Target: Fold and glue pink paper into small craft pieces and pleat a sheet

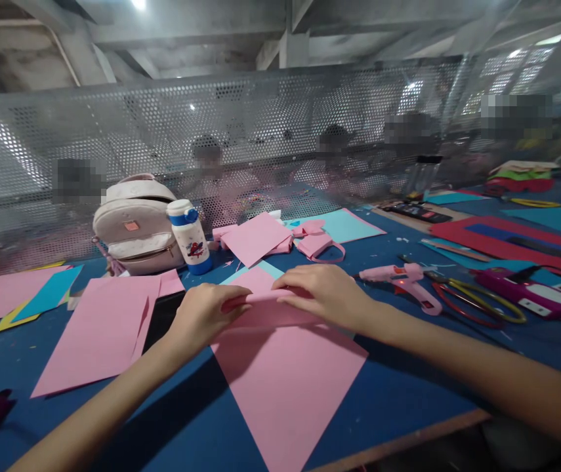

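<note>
Blue felt-like tabletop (408, 400) scattered with paper scraps, backed by a perforated metal screen (63, 131) with blurred people behind it. Directly in front of you lies a pink sheet (285, 387), smooth, matte and thin, turned so that it sits as a diamond with one corner pointing at you. Your left hand (206, 314) and your right hand (324, 292) are both closed on its far corner, fingers curled over a narrow rolled or folded band (268, 308) that runs between them. Judging by this, the folding has only begun: one band is turned over, and most of the sheet is flat and uncreased. To your left lies another flat pink sheet (98, 334), and beyond it a pale rounded backpack (135, 226) and a white bottle with a blue cap (189, 236). To your right are a pink glue gun (403, 282) and yellow-handled scissors (477, 305). A finished-looking pink paper bow (312, 239) sits further back.
</note>
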A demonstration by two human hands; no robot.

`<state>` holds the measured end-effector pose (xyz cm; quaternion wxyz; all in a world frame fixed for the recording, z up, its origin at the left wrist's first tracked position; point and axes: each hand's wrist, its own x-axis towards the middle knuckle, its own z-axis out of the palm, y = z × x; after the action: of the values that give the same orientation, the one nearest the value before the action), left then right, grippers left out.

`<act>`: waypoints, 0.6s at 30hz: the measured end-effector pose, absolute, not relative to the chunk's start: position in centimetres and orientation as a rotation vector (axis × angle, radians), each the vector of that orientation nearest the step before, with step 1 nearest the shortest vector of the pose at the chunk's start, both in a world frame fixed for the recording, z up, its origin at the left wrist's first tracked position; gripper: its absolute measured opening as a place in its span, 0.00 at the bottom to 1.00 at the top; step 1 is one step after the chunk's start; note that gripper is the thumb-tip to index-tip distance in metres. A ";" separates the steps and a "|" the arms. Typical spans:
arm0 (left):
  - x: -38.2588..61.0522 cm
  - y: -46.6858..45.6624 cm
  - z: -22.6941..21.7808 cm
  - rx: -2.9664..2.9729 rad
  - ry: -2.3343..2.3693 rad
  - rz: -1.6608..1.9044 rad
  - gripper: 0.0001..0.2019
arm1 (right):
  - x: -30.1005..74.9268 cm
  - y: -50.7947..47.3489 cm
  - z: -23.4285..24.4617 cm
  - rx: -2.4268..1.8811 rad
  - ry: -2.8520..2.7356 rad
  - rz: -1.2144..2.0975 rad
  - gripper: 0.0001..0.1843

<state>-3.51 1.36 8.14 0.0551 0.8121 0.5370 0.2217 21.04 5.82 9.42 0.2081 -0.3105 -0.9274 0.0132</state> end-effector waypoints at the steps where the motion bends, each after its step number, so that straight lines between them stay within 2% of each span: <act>1: -3.4 1.3 8.2 2.474 1.630 0.663 0.07 | 21.0 5.8 9.4 -0.860 -2.578 0.046 0.08; 18: -2.1 1.3 8.6 2.437 1.604 0.677 0.09 | 21.1 6.1 9.2 -0.864 -2.555 0.155 0.10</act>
<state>-2.06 1.32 8.57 0.0731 0.8115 0.5341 0.2255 21.14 6.14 9.23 0.2184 -0.3122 -0.9229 0.0561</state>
